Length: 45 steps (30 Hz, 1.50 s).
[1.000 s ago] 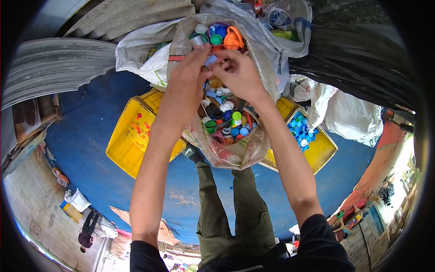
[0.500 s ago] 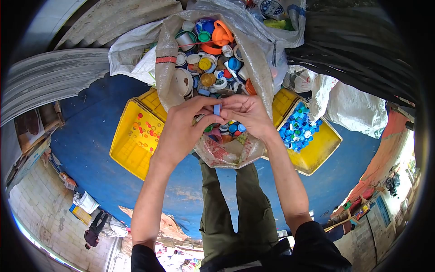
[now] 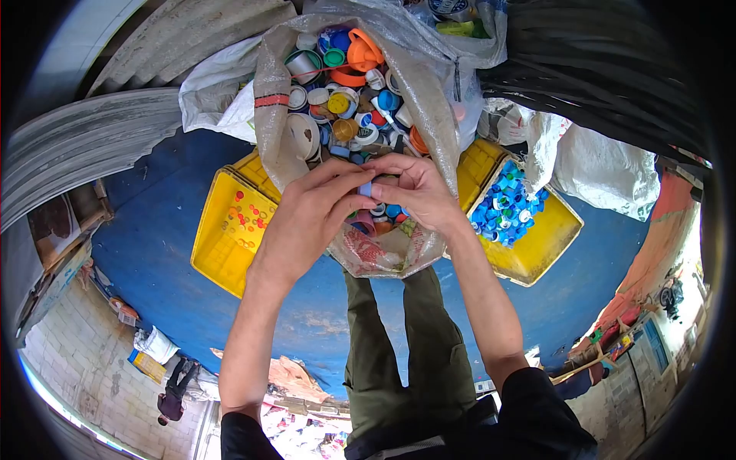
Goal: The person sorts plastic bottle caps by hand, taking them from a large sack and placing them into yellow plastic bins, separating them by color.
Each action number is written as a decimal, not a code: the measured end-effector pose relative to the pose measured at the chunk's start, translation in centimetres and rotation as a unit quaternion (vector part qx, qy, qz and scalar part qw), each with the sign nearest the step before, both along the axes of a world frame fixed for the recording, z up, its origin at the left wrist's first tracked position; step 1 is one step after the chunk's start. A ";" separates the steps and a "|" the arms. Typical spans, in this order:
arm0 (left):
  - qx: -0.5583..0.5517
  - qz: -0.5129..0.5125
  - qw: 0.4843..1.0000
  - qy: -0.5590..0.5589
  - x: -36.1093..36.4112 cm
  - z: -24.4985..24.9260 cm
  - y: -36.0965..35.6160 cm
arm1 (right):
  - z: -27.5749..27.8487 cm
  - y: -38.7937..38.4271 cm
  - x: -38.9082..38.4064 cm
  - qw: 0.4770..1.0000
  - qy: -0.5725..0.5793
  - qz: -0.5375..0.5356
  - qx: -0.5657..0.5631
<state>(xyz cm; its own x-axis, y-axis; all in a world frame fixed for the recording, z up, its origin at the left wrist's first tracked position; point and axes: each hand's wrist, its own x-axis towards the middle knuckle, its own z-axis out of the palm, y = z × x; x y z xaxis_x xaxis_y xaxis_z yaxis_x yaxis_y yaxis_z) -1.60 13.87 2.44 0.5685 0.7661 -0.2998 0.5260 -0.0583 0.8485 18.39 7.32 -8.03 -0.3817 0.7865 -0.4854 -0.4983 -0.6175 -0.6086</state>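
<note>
A small light-blue bottle cap [image 3: 366,188] is pinched between the thumb and fingers of my left hand [image 3: 310,211]. My right hand [image 3: 425,198] meets it from the other side, thumb and curled fingers closed at the cap's edge. Both hands are over the mouth of a woven plastic sack [image 3: 270,73]. Inside the sack lie many mixed caps and lids, among them an orange lid [image 3: 363,50], a yellow cap [image 3: 338,103] and a white lid [image 3: 303,138]. My fingers hide part of the pile and of the held cap.
At the left stands a yellow crate [image 3: 207,257] with small red and yellow discs [image 3: 244,220]. To the right, another yellow crate [image 3: 540,257] holds a heap of blue caps [image 3: 506,207]. White sacks [image 3: 606,169] and black sheeting [image 3: 583,77] lie farther right. A person [image 3: 175,392] is in the background.
The light-blue cap has turned slightly and sits lower between my fingers, more covered by them. The view has shifted a little; my hands stay together over the sack.
</note>
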 end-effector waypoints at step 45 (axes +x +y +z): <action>0.199 0.046 0.945 0.255 1.5 0.3 -1.8 | -0.4 2.1 -3.6 0.956 -0.249 -0.145 -0.051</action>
